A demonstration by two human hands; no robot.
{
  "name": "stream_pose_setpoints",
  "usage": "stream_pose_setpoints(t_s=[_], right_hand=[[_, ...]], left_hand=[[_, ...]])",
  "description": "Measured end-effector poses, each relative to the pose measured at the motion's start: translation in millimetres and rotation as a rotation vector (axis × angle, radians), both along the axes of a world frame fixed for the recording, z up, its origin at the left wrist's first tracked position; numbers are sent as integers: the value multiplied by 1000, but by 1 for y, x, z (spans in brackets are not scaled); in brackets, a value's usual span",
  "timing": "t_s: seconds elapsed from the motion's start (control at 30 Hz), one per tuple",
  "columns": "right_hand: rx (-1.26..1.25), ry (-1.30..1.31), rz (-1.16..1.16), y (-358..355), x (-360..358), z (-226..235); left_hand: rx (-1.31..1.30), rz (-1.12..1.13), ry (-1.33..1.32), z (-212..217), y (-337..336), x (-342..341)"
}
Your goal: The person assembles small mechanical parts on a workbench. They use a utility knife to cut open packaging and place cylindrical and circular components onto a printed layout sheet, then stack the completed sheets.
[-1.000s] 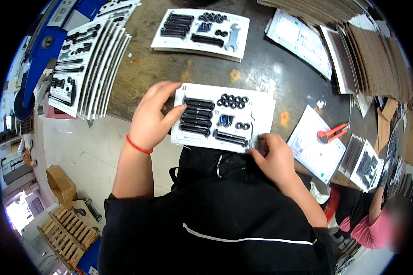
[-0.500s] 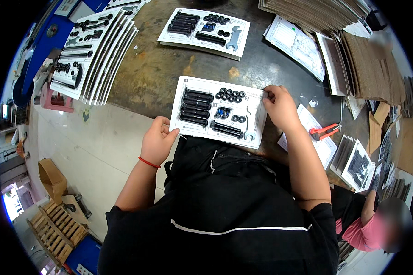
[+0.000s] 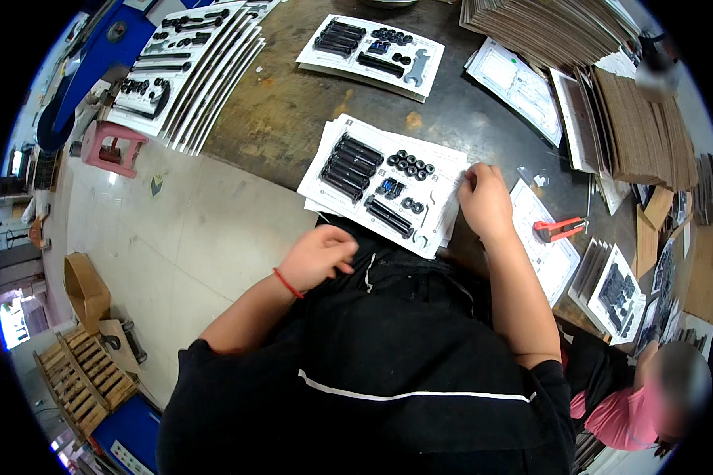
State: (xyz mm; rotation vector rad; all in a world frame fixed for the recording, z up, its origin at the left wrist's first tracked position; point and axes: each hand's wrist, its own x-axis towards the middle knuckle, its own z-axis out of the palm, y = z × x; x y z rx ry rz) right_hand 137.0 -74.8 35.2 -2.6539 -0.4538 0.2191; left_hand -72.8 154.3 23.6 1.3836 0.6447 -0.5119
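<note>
A white card of black bolts, nuts and a small wrench (image 3: 380,190) lies tilted on a small stack of cards (image 3: 325,136) at the table's near edge. The lower cards' edges stick out around it. My left hand (image 3: 318,257), with a red cord at its wrist, is over my lap, below the card and apart from it. Its fingers are loosely bent and slightly blurred, with nothing seen in them. At the card's right side is my right hand (image 3: 486,202), its fingers curled in. Whether they pinch a card edge is hidden.
A similar hardware card (image 3: 372,55) lies farther back on the dark table (image 3: 269,107). Fanned cards (image 3: 174,79) stand left; cardboard sheets (image 3: 642,127) are stacked right. Red-handled pliers (image 3: 558,229) rest on a printed sheet. Another person in pink (image 3: 618,416) is at the lower right.
The hardware card has turned clockwise, and edges of cards beneath it now show. My left hand has let go of its corner and moved right and nearer me. My right hand has lowered slightly.
</note>
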Motion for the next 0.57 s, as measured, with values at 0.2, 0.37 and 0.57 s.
stream_pose_setpoints(t_s=[0.2,0.37,0.57], right_hand=[[-88,17,-34,-16,-33,4],[-126,31,-22,-18,-56,5],[-113,149,146,-25,-80,14]], left_hand=[[-392,-176,-2,-22,-53,17],[-204,-156,-115,-33,-55,-6],[-110,-27,-82,-25,-32,-25]])
